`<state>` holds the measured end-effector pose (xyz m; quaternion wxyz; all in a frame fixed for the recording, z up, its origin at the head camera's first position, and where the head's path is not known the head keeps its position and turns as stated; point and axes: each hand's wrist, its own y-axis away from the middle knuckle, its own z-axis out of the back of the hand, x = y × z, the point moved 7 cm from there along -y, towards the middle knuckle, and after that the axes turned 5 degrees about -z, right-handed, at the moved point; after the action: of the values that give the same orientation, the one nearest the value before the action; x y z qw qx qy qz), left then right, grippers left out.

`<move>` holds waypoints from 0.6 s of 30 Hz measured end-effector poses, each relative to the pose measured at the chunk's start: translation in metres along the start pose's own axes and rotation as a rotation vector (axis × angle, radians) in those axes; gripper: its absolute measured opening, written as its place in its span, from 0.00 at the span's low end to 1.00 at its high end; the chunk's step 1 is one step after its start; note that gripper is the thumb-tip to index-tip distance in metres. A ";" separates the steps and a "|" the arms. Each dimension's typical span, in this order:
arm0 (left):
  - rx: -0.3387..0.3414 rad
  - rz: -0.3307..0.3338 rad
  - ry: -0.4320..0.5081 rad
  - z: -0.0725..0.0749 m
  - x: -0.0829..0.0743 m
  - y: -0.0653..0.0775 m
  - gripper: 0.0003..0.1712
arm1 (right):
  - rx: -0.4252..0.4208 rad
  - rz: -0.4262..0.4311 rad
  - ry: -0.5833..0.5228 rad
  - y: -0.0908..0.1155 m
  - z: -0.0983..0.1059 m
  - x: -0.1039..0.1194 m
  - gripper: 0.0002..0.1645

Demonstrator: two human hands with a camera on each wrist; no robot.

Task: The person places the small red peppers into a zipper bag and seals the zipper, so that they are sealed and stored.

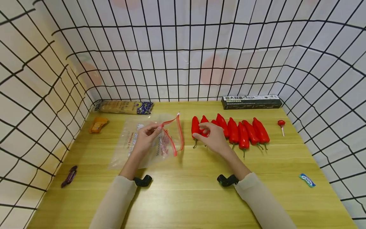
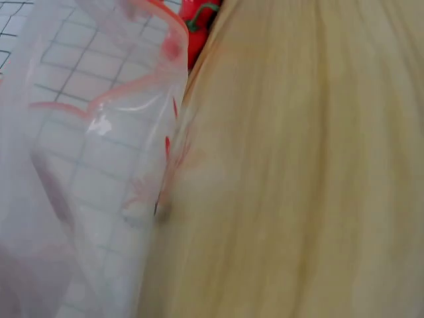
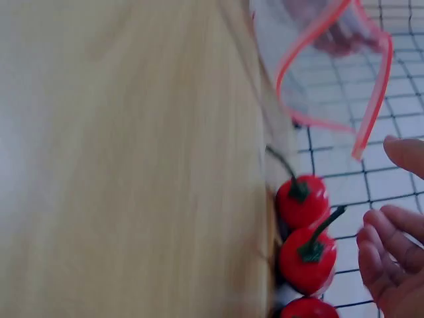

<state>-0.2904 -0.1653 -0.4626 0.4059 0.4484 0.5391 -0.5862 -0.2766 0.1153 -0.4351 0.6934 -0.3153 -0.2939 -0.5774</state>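
Observation:
My left hand [image 1: 147,135] pinches the upper rim of a clear zip bag [image 1: 120,156] with red closure strips and printed figures. The bag's mouth gapes toward the right, and its body lies over the table at the left. My right hand [image 1: 213,135] hovers by the left end of a row of red peppers, holding nothing; its thumb stands apart from loosely bent fingers. The leftmost red pepper [image 1: 195,125] lies just left of those fingers, and the hand partly covers the peppers behind it. In the right wrist view, green stems top the peppers [image 3: 308,262].
At the back stand a pasta package [image 1: 123,107] and a black pasta box [image 1: 251,102], before a black wire grid [image 1: 188,50]. An orange packet [image 1: 98,125] and purple-wrapped candy [image 1: 69,176] lie left; a lollipop [image 1: 281,123] and blue-white candy [image 1: 307,180] lie right.

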 end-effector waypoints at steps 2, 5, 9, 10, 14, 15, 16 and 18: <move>-0.004 0.023 -0.011 0.001 0.004 0.000 0.09 | -0.003 -0.044 0.034 -0.008 0.000 -0.006 0.33; -0.014 0.037 -0.010 0.003 0.007 0.001 0.09 | 0.007 -0.104 0.081 -0.017 -0.005 -0.013 0.36; -0.061 0.023 0.034 0.005 0.006 0.001 0.10 | 0.032 -0.133 0.183 -0.026 -0.016 -0.015 0.41; -0.077 0.017 0.050 0.005 0.005 0.001 0.10 | 0.036 -0.134 0.213 -0.027 -0.018 -0.014 0.42; -0.112 -0.018 0.111 0.003 0.001 0.002 0.14 | 0.041 -0.130 0.309 -0.027 -0.025 -0.010 0.40; -0.114 -0.027 0.117 0.002 0.001 0.002 0.14 | 0.036 -0.123 0.319 -0.027 -0.026 -0.008 0.38; -0.114 -0.033 0.121 0.001 0.000 0.002 0.15 | 0.029 -0.120 0.333 -0.027 -0.026 -0.007 0.36; -0.105 -0.038 0.104 0.000 0.000 0.002 0.17 | 0.015 -0.105 0.356 -0.026 -0.027 -0.004 0.32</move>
<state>-0.2884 -0.1657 -0.4627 0.3891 0.4460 0.5978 -0.5406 -0.3020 0.0931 -0.4526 0.7057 -0.1873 -0.1870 -0.6573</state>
